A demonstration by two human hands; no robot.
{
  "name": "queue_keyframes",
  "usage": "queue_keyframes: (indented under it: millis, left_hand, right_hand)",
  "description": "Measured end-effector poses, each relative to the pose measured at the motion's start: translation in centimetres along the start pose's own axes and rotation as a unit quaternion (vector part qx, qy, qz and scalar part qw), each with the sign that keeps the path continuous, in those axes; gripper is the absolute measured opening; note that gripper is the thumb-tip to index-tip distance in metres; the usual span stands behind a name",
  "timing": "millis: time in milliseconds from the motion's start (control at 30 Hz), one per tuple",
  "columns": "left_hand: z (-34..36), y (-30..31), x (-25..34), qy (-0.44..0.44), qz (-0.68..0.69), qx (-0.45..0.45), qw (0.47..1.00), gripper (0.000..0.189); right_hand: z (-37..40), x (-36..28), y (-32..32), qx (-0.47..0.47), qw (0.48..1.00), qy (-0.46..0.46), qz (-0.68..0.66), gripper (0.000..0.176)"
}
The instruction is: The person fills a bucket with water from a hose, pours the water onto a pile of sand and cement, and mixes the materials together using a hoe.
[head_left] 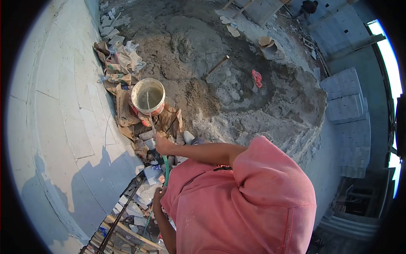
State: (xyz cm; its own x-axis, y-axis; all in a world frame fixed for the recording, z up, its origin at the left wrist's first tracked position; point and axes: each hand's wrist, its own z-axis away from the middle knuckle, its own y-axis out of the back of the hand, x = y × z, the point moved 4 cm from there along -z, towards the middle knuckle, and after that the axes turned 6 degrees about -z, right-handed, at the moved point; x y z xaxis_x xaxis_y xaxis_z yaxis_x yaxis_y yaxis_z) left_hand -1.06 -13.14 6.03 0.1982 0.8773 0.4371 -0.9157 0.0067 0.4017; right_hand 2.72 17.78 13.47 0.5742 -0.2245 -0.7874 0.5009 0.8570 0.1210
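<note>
My right hand (164,144) is closed around a green hose (166,168), its arm stretched across my front. From the hose's end a stream of water runs into a white bucket (135,95), which holds cloudy water. Lower down, close to my shirt, my left hand (157,197) grips the same hose; its fingers are partly hidden. The bucket stands among torn paper cement bags (124,108) beside the pale block wall (63,118).
Wet grey mortar (198,40) and sand spread ahead, with a wooden handle (217,67) sticking up and a red scrap (256,78) lying there. Rubble (137,211) and poles lie lower left. Stacked pale blocks (347,101) stand right. Another person (306,9) is far back.
</note>
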Motion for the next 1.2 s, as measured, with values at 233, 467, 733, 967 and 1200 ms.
queue_keyframes:
  millis: [233, 467, 733, 967, 1200]
  left_hand:
    - [1.2, 0.3, 1.3, 0.021, 0.013, -0.025, 0.999, 0.062]
    - [1.2, 0.2, 0.8, 0.017, 0.008, 0.001, 1.000, 0.068]
    - [1.8, 0.7, 2.1, 0.016, 0.016, 0.001, 1.000, 0.068]
    - [1.7, 0.5, 2.0, 0.014, 0.024, 0.013, 1.000, 0.062]
    - [2.6, 0.8, 3.2, 0.019, 0.040, 0.003, 0.999, 0.061]
  right_hand:
    - [-0.1, 0.0, -0.2, 0.010, 0.999, 0.019, 0.031, 0.030]
    - [0.2, -0.8, 0.0, 0.002, 0.999, 0.020, 0.040, 0.031]
    - [-0.2, -0.1, -0.2, 0.013, 0.998, 0.017, 0.058, 0.032]
    - [0.3, -0.4, 0.0, 0.002, 0.999, 0.018, 0.050, 0.031]
    - [0.7, -0.8, 0.2, -0.012, 1.000, -0.014, 0.024, 0.031]
